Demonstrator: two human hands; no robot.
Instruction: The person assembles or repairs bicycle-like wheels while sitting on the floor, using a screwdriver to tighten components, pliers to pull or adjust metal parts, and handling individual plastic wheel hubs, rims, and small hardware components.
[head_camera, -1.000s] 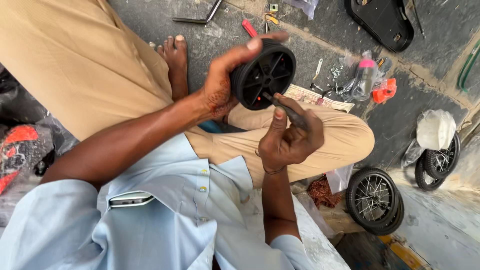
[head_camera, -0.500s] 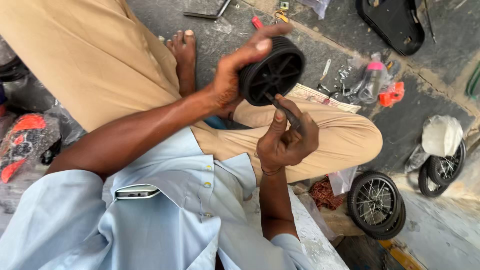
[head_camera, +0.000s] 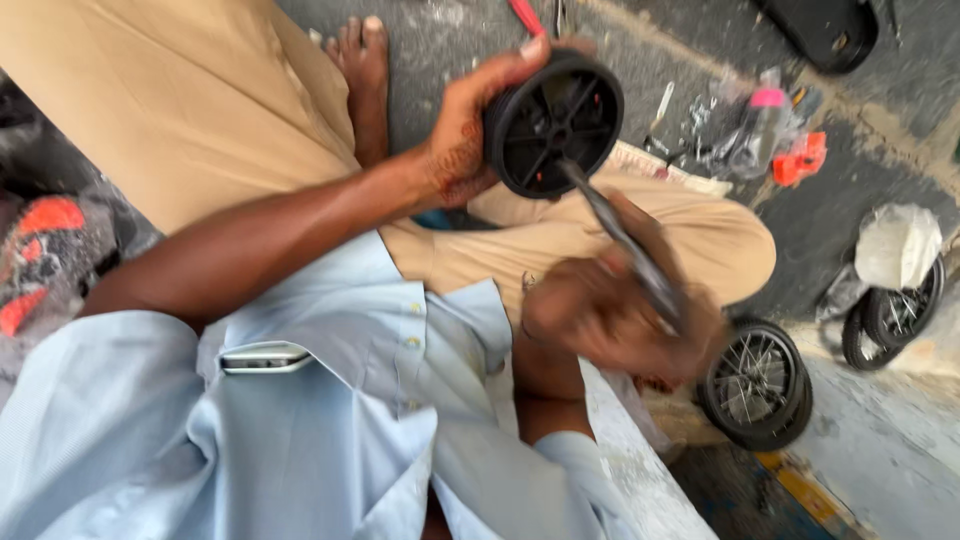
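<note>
Wheel (head_camera: 553, 122), small, black and plastic-spoked, is held up over the person's folded knee (head_camera: 640, 240), its open face turned toward the camera. The left hand (head_camera: 470, 135) wraps its rim from the wheel's left side, thumb across the top edge, so that grip is closed on the wheel. A slim dark tool (head_camera: 620, 240) runs from the wheel's hub down and to the right; its tip sits at or right beside the hub, and its long axis slants away from the wheel toward the right hand (head_camera: 625, 320), which is closed around its lower end (this hand is blurred, so the finger placement cannot be made out). The right hand lies below and right of the wheel, the left touches it directly. Further right of the wheel, on the floor (head_camera: 840, 200), sit two wire-spoked wheels (head_camera: 757, 380), a pink-capped bottle (head_camera: 758, 125) and an orange scrap (head_camera: 800, 158).
</note>
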